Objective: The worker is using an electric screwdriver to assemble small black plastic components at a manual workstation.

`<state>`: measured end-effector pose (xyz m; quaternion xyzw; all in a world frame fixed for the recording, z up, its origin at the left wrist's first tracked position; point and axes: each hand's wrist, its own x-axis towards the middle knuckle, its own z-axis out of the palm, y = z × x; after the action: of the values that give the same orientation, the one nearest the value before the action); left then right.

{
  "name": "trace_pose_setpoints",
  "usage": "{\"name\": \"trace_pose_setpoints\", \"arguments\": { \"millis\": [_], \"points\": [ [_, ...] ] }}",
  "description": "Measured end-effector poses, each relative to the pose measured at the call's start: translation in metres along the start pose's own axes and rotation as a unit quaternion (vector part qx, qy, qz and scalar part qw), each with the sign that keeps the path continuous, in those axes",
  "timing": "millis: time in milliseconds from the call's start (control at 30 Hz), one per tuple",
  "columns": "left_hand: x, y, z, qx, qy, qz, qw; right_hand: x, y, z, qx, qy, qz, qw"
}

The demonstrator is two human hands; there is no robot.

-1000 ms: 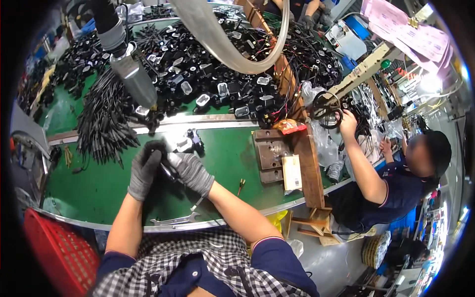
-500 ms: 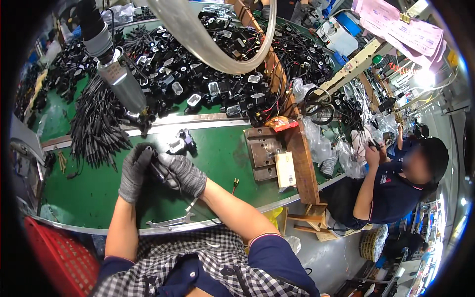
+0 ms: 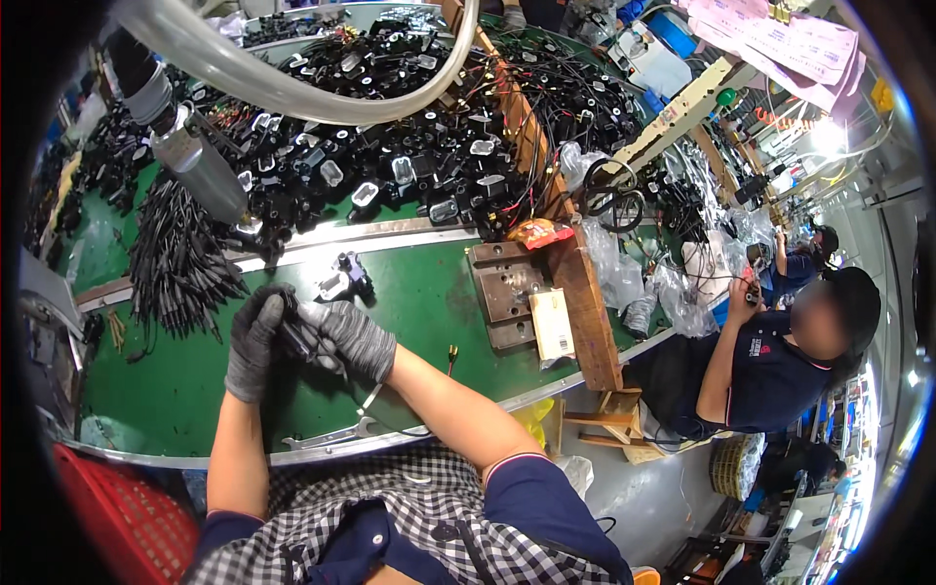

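Both my hands wear grey knit gloves and meet over the green bench point(image 3: 429, 292). My left hand point(image 3: 255, 341) is closed, its thumb up, around one end of a black cabled part point(image 3: 295, 338). My right hand point(image 3: 356, 339) grips the same part from the other side. Fingers hide most of it, so its exact kind is unclear. A thin black cable with a white connector point(image 3: 370, 396) hangs below my right wrist. Just beyond my hands lies a small black and pale violet housing point(image 3: 343, 277). Behind my left hand a bundle of black cables point(image 3: 175, 258) lies over the rail.
A silver power screwdriver point(image 3: 200, 174) hangs above the bench. Black housings point(image 3: 331, 174) pile up behind the metal rail. To the right are a steel fixture block point(image 3: 502, 297), a small box point(image 3: 553, 327) and a wooden divider point(image 3: 585, 322). A wrench point(image 3: 331, 436) lies near the front edge. A co-worker point(image 3: 770, 361) sits at right.
The whole view has shifted slightly. My left fingers and thumb have shifted a little on the black part, which both hands keep holding. The co-worker's raised hand has moved slightly.
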<state>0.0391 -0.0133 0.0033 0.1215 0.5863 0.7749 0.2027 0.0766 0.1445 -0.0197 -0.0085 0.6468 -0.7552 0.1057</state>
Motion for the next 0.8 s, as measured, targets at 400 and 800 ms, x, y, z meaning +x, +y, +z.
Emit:
{"name": "trace_pose_setpoints", "arguments": {
  "millis": [400, 800],
  "points": [
    [-0.003, -0.006, 0.001, 0.097, 0.110, 0.050, 0.988, -0.005, -0.017, -0.003, 0.015, -0.024, 0.043, 0.999],
    [-0.004, -0.003, 0.005, 0.282, 0.178, 0.092, 0.938, 0.010, 0.022, 0.006, 0.272, -0.037, 0.230, 0.934]
  ]
}}
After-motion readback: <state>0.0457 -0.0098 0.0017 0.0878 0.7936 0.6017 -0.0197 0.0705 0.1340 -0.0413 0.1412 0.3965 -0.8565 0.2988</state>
